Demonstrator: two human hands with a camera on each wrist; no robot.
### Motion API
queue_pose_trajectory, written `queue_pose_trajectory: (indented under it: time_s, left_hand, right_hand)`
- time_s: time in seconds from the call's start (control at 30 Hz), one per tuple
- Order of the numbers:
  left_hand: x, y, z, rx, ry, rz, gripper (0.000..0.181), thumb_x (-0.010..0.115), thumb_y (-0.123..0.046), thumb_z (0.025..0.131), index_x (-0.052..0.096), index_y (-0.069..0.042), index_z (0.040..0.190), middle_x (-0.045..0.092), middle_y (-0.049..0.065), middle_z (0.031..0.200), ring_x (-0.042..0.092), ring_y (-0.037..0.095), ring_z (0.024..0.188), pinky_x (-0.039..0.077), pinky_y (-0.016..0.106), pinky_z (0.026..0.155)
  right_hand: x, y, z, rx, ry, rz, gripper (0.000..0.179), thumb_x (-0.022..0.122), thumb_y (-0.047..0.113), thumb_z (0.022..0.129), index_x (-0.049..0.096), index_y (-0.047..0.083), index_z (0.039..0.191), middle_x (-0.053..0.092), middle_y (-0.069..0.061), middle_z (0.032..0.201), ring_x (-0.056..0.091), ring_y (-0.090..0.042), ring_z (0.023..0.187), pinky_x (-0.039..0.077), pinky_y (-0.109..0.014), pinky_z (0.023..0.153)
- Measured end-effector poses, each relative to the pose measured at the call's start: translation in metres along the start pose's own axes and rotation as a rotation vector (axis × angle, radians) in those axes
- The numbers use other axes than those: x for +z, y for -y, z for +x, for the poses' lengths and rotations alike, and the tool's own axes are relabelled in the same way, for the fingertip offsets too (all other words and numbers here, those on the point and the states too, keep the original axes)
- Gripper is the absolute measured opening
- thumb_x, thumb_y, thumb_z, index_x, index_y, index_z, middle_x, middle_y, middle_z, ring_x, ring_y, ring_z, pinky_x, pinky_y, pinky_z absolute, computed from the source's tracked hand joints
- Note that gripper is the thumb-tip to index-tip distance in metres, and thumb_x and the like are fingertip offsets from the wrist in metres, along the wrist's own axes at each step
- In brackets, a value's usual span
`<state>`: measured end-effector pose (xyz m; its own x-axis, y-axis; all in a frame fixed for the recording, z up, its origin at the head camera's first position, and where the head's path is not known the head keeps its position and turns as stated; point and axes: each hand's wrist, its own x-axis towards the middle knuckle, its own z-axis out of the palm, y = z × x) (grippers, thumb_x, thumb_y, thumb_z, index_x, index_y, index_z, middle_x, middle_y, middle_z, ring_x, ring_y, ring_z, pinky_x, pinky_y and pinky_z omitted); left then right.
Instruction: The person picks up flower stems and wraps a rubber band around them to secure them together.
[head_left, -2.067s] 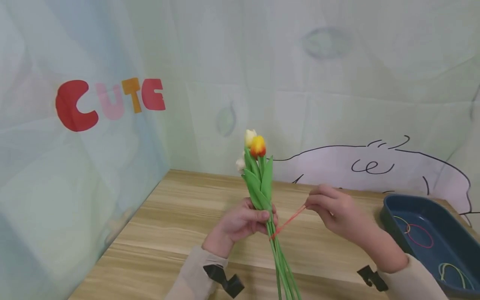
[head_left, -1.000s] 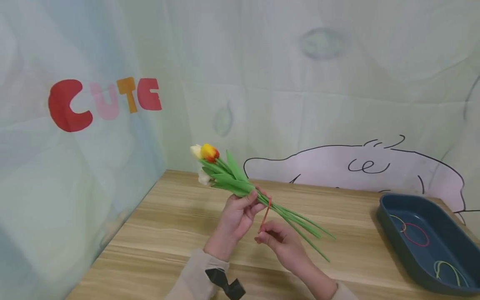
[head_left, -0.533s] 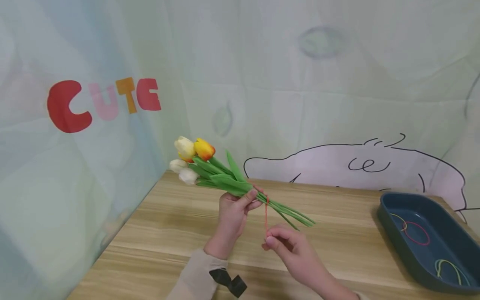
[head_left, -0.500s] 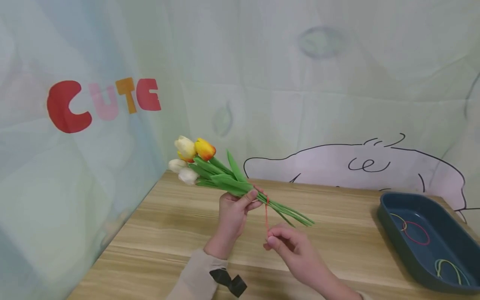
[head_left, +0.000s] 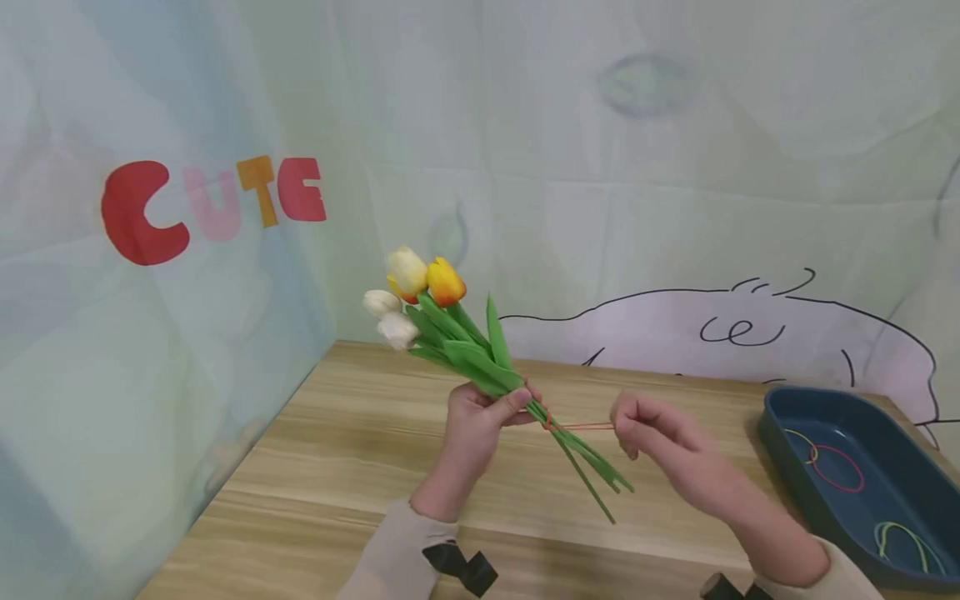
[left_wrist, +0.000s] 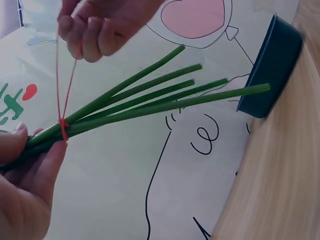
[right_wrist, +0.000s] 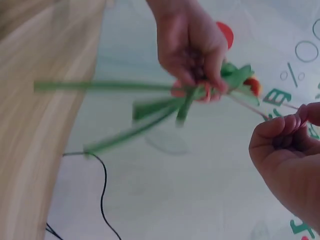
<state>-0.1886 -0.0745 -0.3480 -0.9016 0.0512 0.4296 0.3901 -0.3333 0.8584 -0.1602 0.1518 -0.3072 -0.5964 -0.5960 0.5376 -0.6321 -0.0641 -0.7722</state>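
My left hand (head_left: pixel 480 421) grips a bunch of tulips (head_left: pixel 468 350) by the stems, just below the leaves. White and yellow-orange blooms point up and left, and the stem ends slant down to the right. A red rubber band (left_wrist: pixel 63 127) is wound round the stems beside my left fingers. My right hand (head_left: pixel 667 442) pinches the free loop of the band and stretches it out to the right, away from the stems. Two taut strands run between stems and fingers in the left wrist view. The right wrist view shows the stems (right_wrist: pixel 135 86) blurred.
A dark blue tray (head_left: pixel 795 483) stands at the right of the wooden table (head_left: pixel 315 500). Inside lie a red rubber band (head_left: pixel 838 468) and several yellow and green ones. A printed cloth (head_left: pixel 540 167) hangs behind and at the left.
My right hand has moved from below the stems up and to the right, pulling the band sideways. The tulips have tilted more upright and shifted slightly right with my left hand.
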Motion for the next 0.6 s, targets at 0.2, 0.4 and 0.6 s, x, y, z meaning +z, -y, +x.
queue_pose_trajectory:
  time_s: [0.2, 0.4, 0.6]
  left_hand:
    - [-0.001, -0.007, -0.001, -0.056, 0.163, -0.145, 0.007, 0.057, 0.006, 0.091, 0.064, 0.003, 0.088, 0.069, 0.000, 0.079, 0.070, 0.015, 0.074, 0.064, 0.033, 0.069]
    - [-0.004, -0.011, -0.002, -0.091, 0.270, -0.286, 0.005, 0.065, -0.007, 0.092, 0.067, -0.011, 0.090, 0.068, 0.001, 0.082, 0.070, 0.014, 0.076, 0.063, 0.030, 0.071]
    - [-0.007, -0.013, -0.002, -0.104, 0.277, -0.407, 0.010, 0.068, -0.018, 0.089, 0.065, -0.009, 0.093, 0.069, 0.002, 0.084, 0.071, 0.015, 0.078, 0.062, 0.025, 0.070]
  right_hand:
    - [-0.026, -0.010, 0.007, -0.045, 0.032, 0.106, 0.027, 0.028, -0.016, 0.095, 0.046, -0.001, 0.083, 0.043, -0.007, 0.078, 0.043, -0.021, 0.073, 0.039, -0.032, 0.058]
    - [-0.037, -0.029, 0.008, 0.022, 0.037, 0.300, 0.038, 0.022, -0.011, 0.097, 0.053, 0.009, 0.088, 0.044, -0.002, 0.083, 0.040, -0.022, 0.074, 0.037, -0.035, 0.061]
    - [-0.025, -0.055, 0.006, 0.060, 0.032, 0.343, 0.034, 0.025, -0.009, 0.097, 0.052, 0.009, 0.086, 0.047, 0.002, 0.083, 0.043, -0.019, 0.075, 0.043, -0.029, 0.067]
